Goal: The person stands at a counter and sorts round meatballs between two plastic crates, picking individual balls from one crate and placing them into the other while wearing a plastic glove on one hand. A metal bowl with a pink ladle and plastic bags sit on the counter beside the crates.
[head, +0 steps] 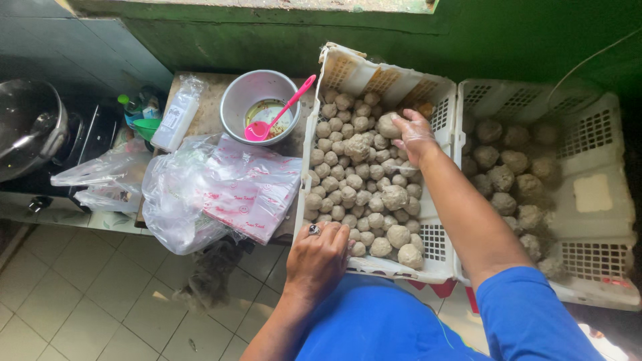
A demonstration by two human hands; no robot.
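**Two hands in a crate of meatballs**

A person in a blue shirt leans over a white crate (438, 100) full of pale, round meatballs (358, 180). The crate sits on a table, close to the person's body.

The left hand (319, 257) rests on the near edge of the crate. Its fingers curl down over the rim and touch the meatballs there. It has a ring (314, 229) on one finger. You cannot tell if it holds a ball under the fingers.

The right hand (414, 137) reaches to the far side of the crate. Its fingers are bent around one meatball (390, 126) at the top of the pile. The hand looks wet or dusty.

Just to the right is a second white crate (595, 134). It has bigger, rough balls (515, 174) in it, spread along its left side.

To the left of the first crate lies a pile of clear plastic bags (221, 187) with red print. Behind the bags stands a metal bowl (257, 100) with a pink spoon (281, 113) in it. Far left is a dark wok (30, 127) on a stove. The floor (80, 301) below has pale tiles.
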